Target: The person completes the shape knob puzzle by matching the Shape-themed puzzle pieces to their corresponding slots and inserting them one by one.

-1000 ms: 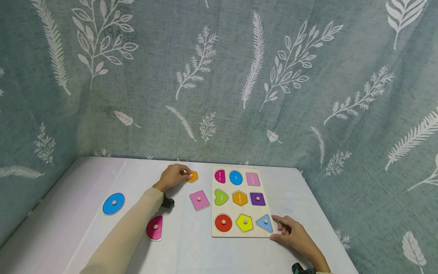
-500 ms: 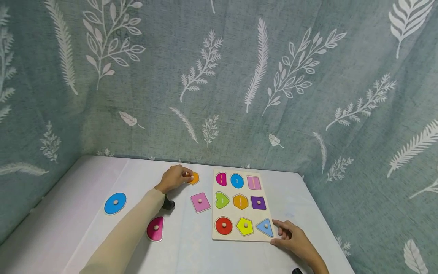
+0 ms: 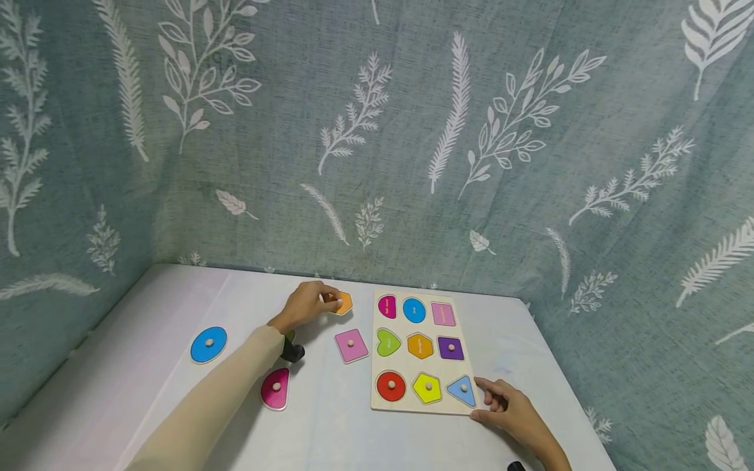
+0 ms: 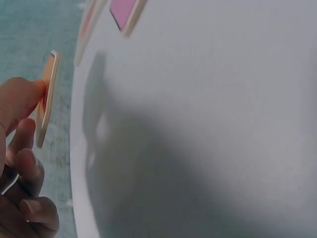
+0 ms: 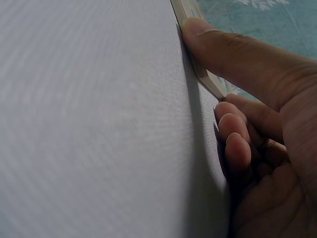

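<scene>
We see the left hand pinching the orange hexagon piece near the surface's far edge — just left of the puzzle board; the right hand, fingers loosely curled, touches the board's near right corner — thumb against its edge

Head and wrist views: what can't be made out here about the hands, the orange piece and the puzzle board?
- Left hand on the orange piece: head view hides the fingertips' grip; left wrist view shows the piece edge-on.
- Right hand at the puzzle board: right wrist view shows only the board's edge; how hard it presses is unclear.
- White words in the board's empty slots: too small in the head view.
</scene>
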{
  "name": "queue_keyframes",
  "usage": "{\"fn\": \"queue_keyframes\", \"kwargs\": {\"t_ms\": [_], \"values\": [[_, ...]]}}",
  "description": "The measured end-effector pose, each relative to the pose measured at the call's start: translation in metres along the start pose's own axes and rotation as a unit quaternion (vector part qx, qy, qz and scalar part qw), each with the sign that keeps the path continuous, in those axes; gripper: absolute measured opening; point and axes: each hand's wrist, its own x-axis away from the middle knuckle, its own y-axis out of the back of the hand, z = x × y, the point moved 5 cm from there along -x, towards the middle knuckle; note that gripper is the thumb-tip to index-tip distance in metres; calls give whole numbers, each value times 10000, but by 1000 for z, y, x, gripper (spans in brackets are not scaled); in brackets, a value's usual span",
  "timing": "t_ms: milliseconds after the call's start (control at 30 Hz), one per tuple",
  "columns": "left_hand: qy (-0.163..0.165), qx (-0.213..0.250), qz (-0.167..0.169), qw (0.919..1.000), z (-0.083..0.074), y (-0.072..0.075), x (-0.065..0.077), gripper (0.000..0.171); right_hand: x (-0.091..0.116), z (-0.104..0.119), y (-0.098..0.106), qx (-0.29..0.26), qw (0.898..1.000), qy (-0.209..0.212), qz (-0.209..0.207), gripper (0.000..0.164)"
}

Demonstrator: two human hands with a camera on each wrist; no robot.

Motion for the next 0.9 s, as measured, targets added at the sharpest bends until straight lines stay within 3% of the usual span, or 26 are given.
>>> {"fn": "queue_keyframes", "kwargs": {"t_ms": [467, 900], "values": [[39, 497, 178, 9986, -22, -9, 12, 9, 2, -1, 1, 28, 9999, -98, -35, 76], [-275, 463, 407, 9977, -46, -23, 10, 6, 1, 1, -1, -43, 9998, -174, -27, 77]]}}
